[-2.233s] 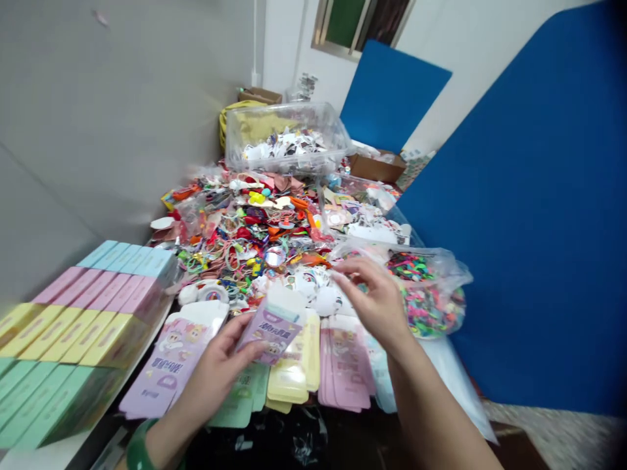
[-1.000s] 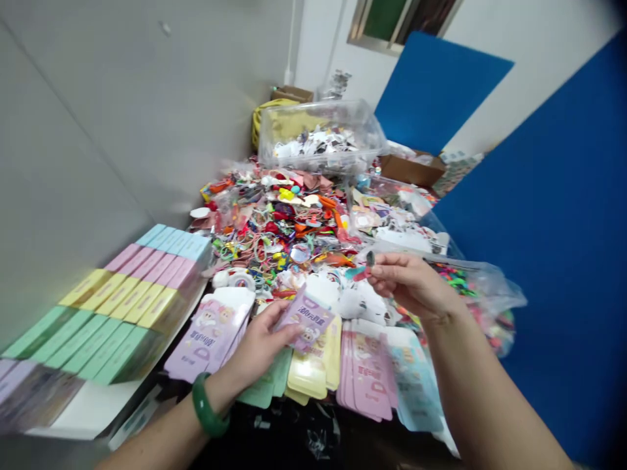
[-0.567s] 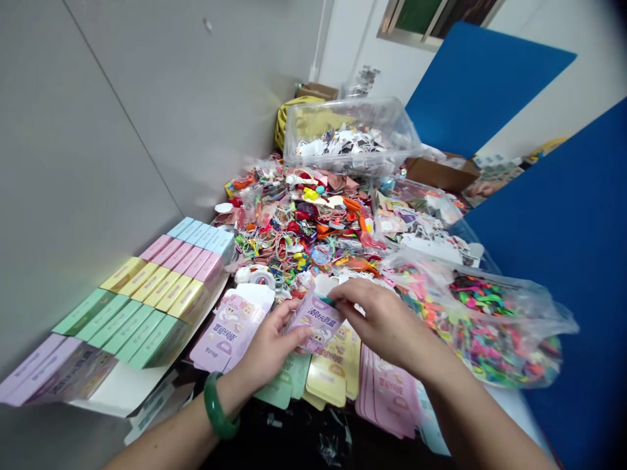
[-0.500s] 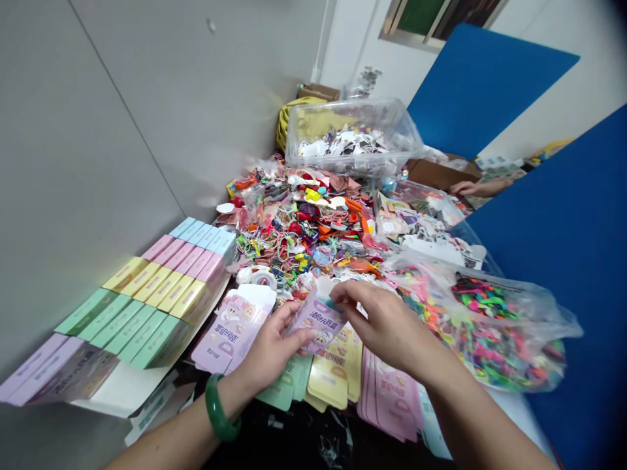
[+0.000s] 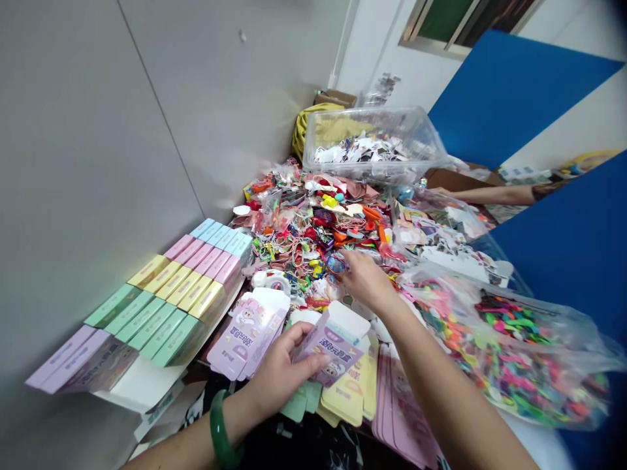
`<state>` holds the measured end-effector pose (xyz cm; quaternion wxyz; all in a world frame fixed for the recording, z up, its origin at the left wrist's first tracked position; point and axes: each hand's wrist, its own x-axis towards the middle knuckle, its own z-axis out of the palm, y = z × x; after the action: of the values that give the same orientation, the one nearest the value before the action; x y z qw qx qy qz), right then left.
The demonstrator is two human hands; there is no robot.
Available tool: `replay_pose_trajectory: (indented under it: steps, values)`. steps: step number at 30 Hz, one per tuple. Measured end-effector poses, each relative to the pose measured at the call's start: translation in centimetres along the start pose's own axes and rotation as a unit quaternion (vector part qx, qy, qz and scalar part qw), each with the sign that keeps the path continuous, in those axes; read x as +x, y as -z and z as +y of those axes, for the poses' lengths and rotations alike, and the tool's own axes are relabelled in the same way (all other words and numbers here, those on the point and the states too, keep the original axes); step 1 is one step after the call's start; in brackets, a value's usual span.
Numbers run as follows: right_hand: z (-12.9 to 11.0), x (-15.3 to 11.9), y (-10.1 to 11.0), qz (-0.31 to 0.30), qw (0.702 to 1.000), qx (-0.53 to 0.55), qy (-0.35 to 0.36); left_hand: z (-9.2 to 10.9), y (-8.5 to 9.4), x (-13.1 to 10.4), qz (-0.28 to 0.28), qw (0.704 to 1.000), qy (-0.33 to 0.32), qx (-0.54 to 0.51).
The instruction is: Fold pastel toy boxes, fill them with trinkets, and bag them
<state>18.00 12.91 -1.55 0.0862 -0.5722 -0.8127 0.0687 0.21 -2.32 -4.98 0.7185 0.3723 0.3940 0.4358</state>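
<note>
Right hand (image 5: 365, 279) has reached trinkets (image 5: 321, 215), grip partly hidden

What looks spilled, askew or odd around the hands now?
The trinket heap by the right hand looks odd: it lies loose and jumbled, unlike the neat rows of coloured boxes, though I cannot tell whether it spilled. The lilac carton in the left hand is open at the top, without visible damage.

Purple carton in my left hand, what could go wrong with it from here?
The purple carton is open at the top, so tipping it could spill anything inside. Your left hand has its thumb on the printed front, so a tight squeeze might crease it. Your right hand is at the trinket pile, where tangled cords could snag.
</note>
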Motion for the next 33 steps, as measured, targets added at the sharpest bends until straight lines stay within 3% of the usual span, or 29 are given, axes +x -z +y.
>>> replay_pose_trajectory:
  steps: [4, 8, 13, 18, 23, 25, 28, 31, 33]
  values:
    - [0.6, 1.5, -1.7, -0.032, 0.999, 0.018, 0.014, 0.1, 0.5, -0.3, 0.0, 1.0, 0.001, -0.004]
    - [1.7, 2.3, -1.2, -0.034, 0.997, 0.07, -0.026, 0.6, 1.1, -0.2, 0.014, 1.0, 0.0, -0.01]
    - [2.8, 3.3, -0.1, 0.015, 0.977, 0.193, -0.086, 1.4, 1.3, 0.1, 0.037, 0.999, -0.014, 0.01]
    - [1.9, 2.2, 2.7, 0.03, 0.945, 0.309, -0.1, 1.7, 1.2, 0.5, 0.06, 0.998, -0.019, -0.001]
    - [-1.0, -1.1, 6.8, -0.054, 0.878, 0.472, -0.047, 1.2, 1.4, 0.8, 0.087, 0.995, -0.046, 0.003]
    - [-2.5, -2.6, 7.7, -0.102, 0.882, 0.461, 0.001, 1.1, 1.4, 0.8, 0.087, 0.994, -0.058, 0.02]
    - [-4.6, -4.5, 8.3, -0.143, 0.915, 0.373, 0.064, 1.1, 1.1, 0.7, 0.074, 0.995, -0.064, 0.035]
    - [-5.7, -6.0, 8.6, -0.103, 0.95, 0.272, 0.11, 1.2, 0.8, 0.5, 0.061, 0.995, -0.067, 0.033]
    - [-5.7, -6.9, 8.8, -0.053, 0.955, 0.264, 0.124, 1.3, 0.7, 0.2, 0.055, 0.995, -0.075, 0.026]
